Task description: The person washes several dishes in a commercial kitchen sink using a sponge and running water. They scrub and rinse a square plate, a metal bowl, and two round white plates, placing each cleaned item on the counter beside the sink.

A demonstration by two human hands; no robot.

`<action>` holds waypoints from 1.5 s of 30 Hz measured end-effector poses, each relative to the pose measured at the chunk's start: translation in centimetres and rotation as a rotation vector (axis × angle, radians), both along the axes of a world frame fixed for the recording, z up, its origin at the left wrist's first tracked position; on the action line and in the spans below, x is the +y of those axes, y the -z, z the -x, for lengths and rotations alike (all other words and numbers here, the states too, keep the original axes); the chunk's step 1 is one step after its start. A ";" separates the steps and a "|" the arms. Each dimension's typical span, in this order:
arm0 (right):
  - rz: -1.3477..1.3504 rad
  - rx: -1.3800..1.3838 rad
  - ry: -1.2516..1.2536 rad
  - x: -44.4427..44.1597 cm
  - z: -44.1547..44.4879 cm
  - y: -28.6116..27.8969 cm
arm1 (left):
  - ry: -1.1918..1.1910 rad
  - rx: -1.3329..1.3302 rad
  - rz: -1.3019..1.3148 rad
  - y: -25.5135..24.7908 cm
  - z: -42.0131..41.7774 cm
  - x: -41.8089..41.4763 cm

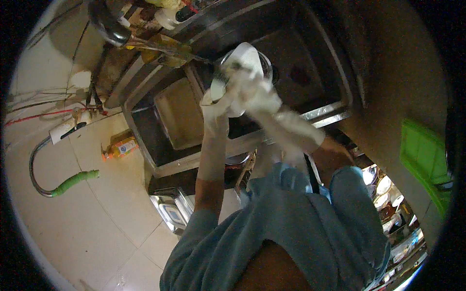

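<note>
Both my hands are in pale gloves, close together over the double-basin metal sink [182, 165]. My left hand [218, 100] grips a white piece of dishware [247, 56], which looks like a plate; motion blur hides its full shape. Against that dishware my right hand [256, 96] is strongly blurred, with its fingers hard to make out. Whether it holds a cloth or sponge cannot be told. Behind the white piece shows the curved rim of a round, shiny vessel [269, 65]. A dark tap with a chrome end [122, 34] reaches in from the upper left, pointing towards my hands.
On the tiled counter left of the sink lies an orange bottle [122, 148] with a label. A hose with a green end [74, 182] curves nearby. Below the sink's front edge is a metal container [173, 211]. A green plastic item [424, 156] stands at far right.
</note>
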State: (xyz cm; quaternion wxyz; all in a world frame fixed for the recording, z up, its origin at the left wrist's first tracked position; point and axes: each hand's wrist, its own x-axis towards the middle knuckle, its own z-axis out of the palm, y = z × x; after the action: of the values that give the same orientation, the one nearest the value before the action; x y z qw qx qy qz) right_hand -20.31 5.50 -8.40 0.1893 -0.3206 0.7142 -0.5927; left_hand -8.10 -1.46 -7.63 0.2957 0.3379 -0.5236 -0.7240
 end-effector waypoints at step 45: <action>-0.097 0.090 0.031 -2.4 3.1 1.8 | -0.001 0.122 -0.072 -0.2 -0.5 -0.4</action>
State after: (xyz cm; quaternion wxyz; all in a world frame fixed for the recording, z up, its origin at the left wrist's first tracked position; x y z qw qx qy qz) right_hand -23.44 3.13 -10.16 0.1631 -0.3262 0.7549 -0.5451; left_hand -7.56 -1.91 -7.42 0.3150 0.3040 -0.4780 -0.7615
